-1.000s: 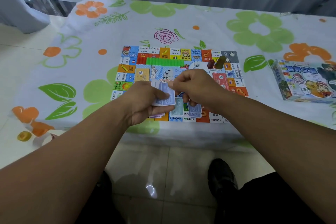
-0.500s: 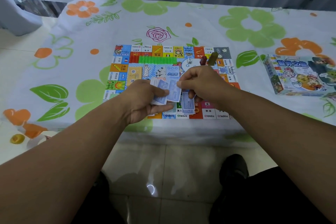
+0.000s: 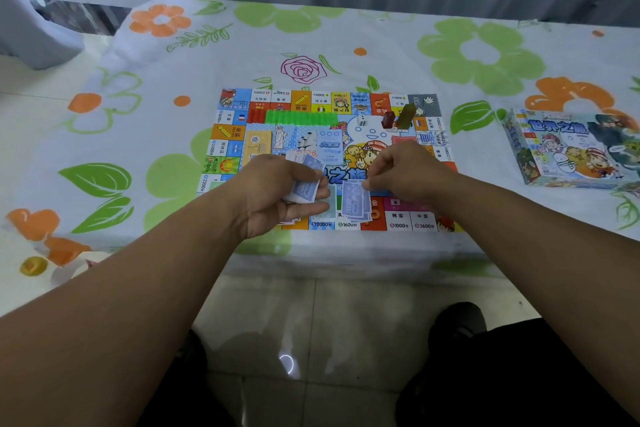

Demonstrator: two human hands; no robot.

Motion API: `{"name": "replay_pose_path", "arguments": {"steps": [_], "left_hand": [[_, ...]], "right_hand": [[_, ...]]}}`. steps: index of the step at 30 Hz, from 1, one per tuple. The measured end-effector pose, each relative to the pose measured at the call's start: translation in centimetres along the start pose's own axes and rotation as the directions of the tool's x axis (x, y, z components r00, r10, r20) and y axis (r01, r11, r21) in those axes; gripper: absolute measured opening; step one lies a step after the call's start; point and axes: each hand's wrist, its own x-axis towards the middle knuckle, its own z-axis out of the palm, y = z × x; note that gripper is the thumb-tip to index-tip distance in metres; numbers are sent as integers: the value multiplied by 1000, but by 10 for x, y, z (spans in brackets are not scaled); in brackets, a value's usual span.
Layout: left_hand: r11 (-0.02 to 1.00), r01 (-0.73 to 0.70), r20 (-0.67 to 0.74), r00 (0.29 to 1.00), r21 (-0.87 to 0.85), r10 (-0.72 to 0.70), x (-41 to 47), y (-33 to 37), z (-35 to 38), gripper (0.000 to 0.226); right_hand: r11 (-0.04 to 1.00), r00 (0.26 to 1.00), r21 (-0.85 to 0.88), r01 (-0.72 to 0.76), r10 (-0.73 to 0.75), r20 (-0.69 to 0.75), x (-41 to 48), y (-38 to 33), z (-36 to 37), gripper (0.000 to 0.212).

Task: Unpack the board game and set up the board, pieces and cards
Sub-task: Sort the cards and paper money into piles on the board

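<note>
**Hands part, one note reaches the pile**

Since half a second ago the two hands have separated. The right hand (image 3: 401, 173) was at the held stack then. On my feed it now sits lower and to the right, over the near edge of the board (image 3: 398, 222).

The left hand (image 3: 273, 198) hovers over the board's near left part. Its fingers and thumb are curled round a stack of blue notes (image 3: 304, 185), which is slightly fanned and tilted.

The right hand's fingers are bunched, and thumb and fingertips pinch the far corner of the top note (image 3: 350, 193). I see that note lying on a pile of blue notes (image 3: 358, 211) that rests on the board's near edge squares, between the two hands. The note is somewhat blurred, so I cannot tell whether it is fully flat.

Toward the board's far edge lies a green strip of houses (image 3: 301, 118). A white die (image 3: 362, 121) sits to its right. Further right, near the board's far right corner, a red piece (image 3: 388, 120) and an olive piece (image 3: 405, 114) stand close together. A pale blue card (image 3: 330, 149) lies around the board's middle.

The game box (image 3: 571, 152) rests well to the right of the board, on the flowered tablecloth (image 3: 346, 31).
</note>
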Motion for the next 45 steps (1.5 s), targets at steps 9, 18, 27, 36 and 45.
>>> {"name": "replay_pose_path", "arguments": {"steps": [9,18,27,36,45], "left_hand": [[997,10,48,999,-82,-6,-7,-1,16,28],[992,-43,42,998,-121,49,-12,-11,25,31],[998,22,-57,998,-59,-25,-5,-7,5,20],[997,13,-40,999,-70,-16,0,-2,4,26],[998,8,0,1000,-64,-8,-1,-5,4,31]], "right_hand": [[974,990,178,140,-139,-21,-18,-13,1,23],[945,987,292,149,-162,18,-22,-20,4,13],[978,998,207,34,-42,36,-12,-2,-2,6],[999,999,26,29,-29,22,-2,6,5,10],[970,983,184,159,-173,59,-7,-17,16,21]]}}
